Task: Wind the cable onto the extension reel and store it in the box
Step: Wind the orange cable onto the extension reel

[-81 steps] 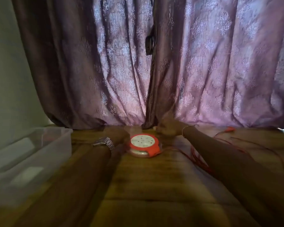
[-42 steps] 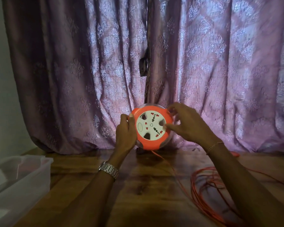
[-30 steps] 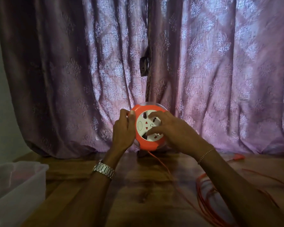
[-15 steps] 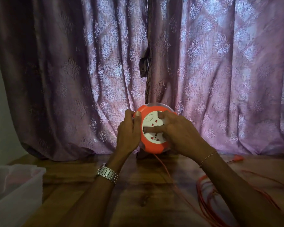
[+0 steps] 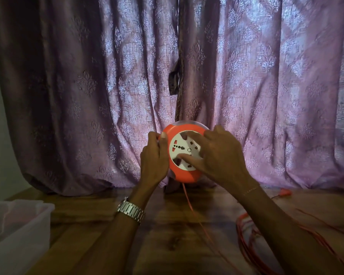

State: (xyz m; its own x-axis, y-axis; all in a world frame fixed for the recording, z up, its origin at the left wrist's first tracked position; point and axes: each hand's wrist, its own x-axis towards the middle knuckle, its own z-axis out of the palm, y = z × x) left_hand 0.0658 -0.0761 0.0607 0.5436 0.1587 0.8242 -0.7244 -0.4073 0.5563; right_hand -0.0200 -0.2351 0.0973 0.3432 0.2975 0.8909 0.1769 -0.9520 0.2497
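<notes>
An orange round extension reel (image 5: 184, 173) with a white socket face is held upright above the wooden table (image 5: 163, 241), in front of the curtain. My left hand (image 5: 154, 160) grips its left rim. My right hand (image 5: 219, 155) lies across the white face with fingers pressed into its recesses. A thin orange cable (image 5: 189, 207) hangs from the reel's bottom down to the table and joins a loose pile of cable loops (image 5: 250, 245) at the right. The cable's orange plug (image 5: 285, 192) lies at the far right by the curtain.
A translucent plastic box (image 5: 18, 227) stands open at the table's left edge. A purple patterned curtain (image 5: 127, 86) hangs right behind the reel along the table's far side. A grey wall is at the far left.
The reel was lifted from the table and held upright. In the last second the white face has turned under my right hand's fingers while my left hand kept the rim.
</notes>
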